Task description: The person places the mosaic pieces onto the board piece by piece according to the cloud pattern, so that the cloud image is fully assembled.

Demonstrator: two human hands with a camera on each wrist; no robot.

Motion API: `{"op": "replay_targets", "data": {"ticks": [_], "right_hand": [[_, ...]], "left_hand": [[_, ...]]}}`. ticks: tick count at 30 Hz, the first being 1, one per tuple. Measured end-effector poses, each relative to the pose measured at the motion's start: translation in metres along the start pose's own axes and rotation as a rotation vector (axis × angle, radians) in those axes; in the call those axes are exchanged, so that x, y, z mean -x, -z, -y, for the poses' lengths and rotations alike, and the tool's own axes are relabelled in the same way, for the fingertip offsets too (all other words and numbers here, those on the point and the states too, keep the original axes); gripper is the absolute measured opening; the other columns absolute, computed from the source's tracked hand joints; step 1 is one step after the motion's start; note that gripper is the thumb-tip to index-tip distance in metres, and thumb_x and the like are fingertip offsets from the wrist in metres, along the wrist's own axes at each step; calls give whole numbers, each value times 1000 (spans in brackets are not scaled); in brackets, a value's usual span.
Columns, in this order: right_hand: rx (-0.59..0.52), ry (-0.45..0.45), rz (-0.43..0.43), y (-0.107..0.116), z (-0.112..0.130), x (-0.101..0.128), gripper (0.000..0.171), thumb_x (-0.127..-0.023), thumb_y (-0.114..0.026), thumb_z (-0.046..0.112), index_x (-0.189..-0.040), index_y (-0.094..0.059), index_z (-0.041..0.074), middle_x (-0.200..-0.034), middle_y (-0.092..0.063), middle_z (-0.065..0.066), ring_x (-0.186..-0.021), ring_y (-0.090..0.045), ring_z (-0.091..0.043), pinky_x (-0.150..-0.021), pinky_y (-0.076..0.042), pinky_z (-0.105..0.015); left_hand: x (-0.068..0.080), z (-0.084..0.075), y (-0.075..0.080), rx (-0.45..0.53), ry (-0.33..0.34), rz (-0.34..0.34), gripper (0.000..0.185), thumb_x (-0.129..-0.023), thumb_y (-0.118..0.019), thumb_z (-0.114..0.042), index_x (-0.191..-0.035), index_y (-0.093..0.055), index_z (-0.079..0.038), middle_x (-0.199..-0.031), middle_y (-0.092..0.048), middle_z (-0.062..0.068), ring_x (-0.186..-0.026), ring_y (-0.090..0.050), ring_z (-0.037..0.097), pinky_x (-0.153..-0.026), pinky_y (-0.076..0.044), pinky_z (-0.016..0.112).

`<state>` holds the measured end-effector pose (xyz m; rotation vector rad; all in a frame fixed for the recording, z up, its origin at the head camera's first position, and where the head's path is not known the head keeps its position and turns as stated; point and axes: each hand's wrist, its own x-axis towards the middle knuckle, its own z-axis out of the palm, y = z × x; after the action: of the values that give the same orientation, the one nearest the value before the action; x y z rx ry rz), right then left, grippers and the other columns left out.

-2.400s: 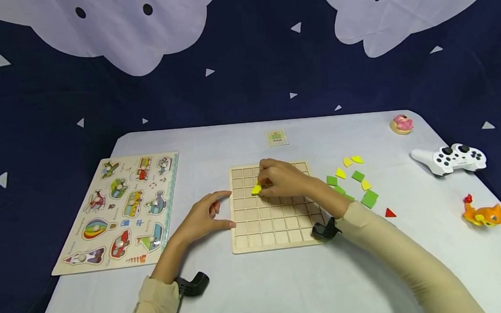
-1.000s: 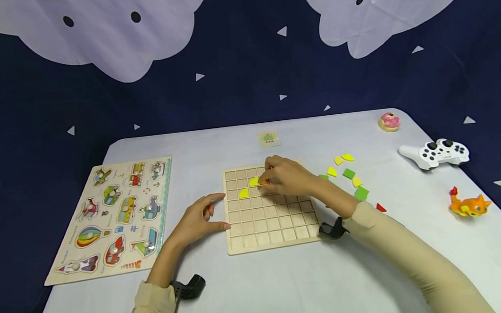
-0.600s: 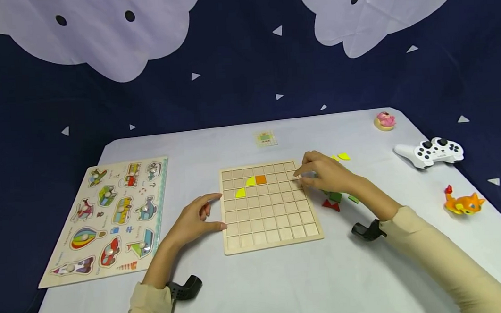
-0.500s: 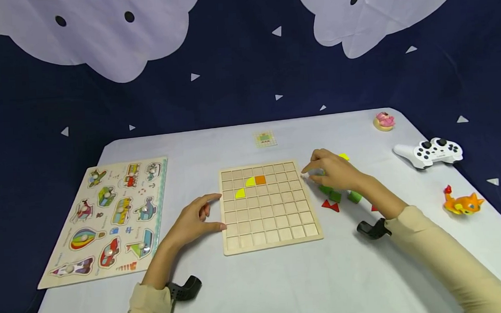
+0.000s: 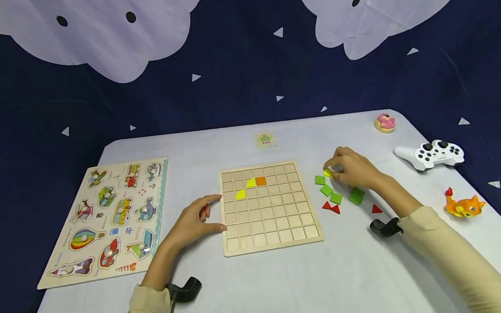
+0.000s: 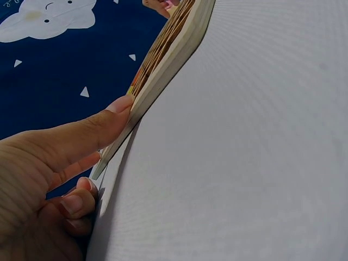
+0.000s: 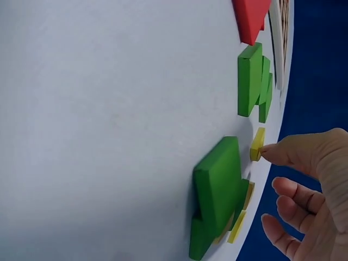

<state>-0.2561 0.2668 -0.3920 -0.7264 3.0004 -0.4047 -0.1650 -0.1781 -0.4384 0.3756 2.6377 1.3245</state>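
Right hand [image 5: 353,170] pinching a yellow tile [image 5: 328,172] among green tiles [image 5: 335,198] on the bench [image 5: 283,287], left hand [image 5: 194,220] relaxed, fingers open, touching the grid board [image 5: 271,231]

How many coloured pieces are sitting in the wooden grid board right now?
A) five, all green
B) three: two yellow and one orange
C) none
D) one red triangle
B: the grid board holds two yellow quarter-round pieces and one orange square; the green and red pieces lie on the table to its right.
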Motion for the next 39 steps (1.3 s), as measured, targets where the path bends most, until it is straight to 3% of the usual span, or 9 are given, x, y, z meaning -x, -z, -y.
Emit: {"op": "replay_targets", "data": {"ticks": [10,18,26,39], "right_hand": [[69,49,-12,-2,-2,6,26,-82,-72,7,-108,-77,5,-99,-58,-11,-89,-49,-24,-75,-44,-39],[80,36,-51,-5,-4,9,17,-81,-79,15,-92,-77,3,-94,-57,-8,-89,-51,-24,-77,-46,-41],[81,67,-49,-7,-5,9,24,-83,-78,13,-106,-77,8,-99,-57,-10,-88,-51,-23,-75,-45,-39],[47,55,-32,-5,-6,15,21,-83,-76,12,-101,-76,1,-98,-57,-9,-87,-51,-23,-76,-47,-41]], "left_hand": [[1,-1,1,11,-9,3,79,-71,-90,-21,-140,-54,-8,-85,-44,3,-73,-39,16,-68,-33,28],[2,-1,1,11,-11,1,79,-71,-90,-21,-140,-54,-8,-85,-44,3,-74,-39,16,-68,-33,29],[2,0,0,13,-5,2,79,-71,-90,-20,-140,-54,-8,-85,-44,3,-74,-39,16,-68,-33,28],[1,-3,2,14,-5,9,79,-71,-89,-21,-141,-54,-7,-85,-44,3,-74,-40,17,-69,-34,29]]}}
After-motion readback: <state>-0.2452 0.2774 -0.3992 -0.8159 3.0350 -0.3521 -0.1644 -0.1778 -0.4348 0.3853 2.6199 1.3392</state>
